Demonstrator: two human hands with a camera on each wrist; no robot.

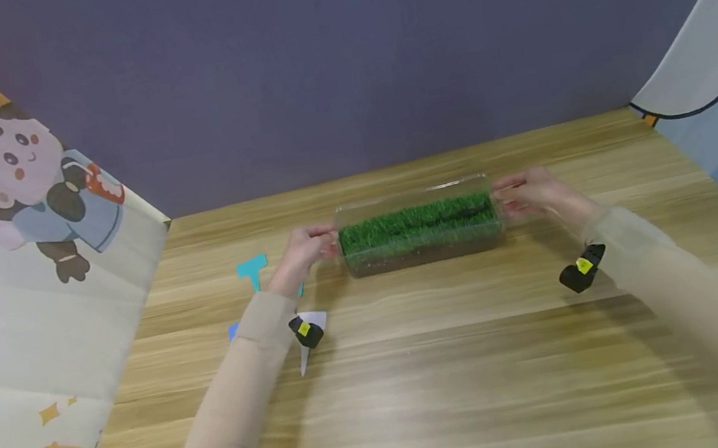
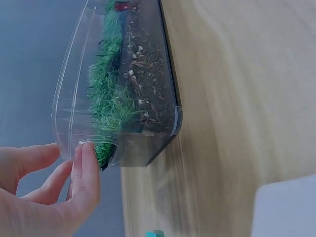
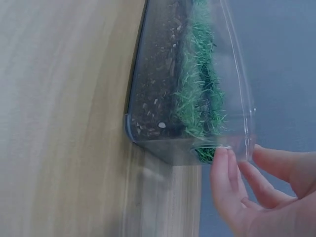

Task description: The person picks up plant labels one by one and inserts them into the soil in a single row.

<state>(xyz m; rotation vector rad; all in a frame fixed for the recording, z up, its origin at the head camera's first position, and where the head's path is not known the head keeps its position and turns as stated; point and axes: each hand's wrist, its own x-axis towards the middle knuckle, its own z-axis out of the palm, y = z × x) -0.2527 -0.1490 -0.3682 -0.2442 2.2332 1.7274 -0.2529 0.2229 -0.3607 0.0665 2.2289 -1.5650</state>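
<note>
A long clear plastic box stands toward the back of the table, with dark soil in its lower part and green artificial grass above. My left hand grips its left end, fingers at a cutout in the end wall and thumb at the upper edge. At the opposite end, my right hand holds the wall the same way, its fingertips at the matching cutout. Whether the box's base touches the table cannot be told.
Left of the box, a teal T-shaped plant label lies on the wooden table. A white label and a blue piece are partly covered by my left forearm. A dark panel rises behind the table.
</note>
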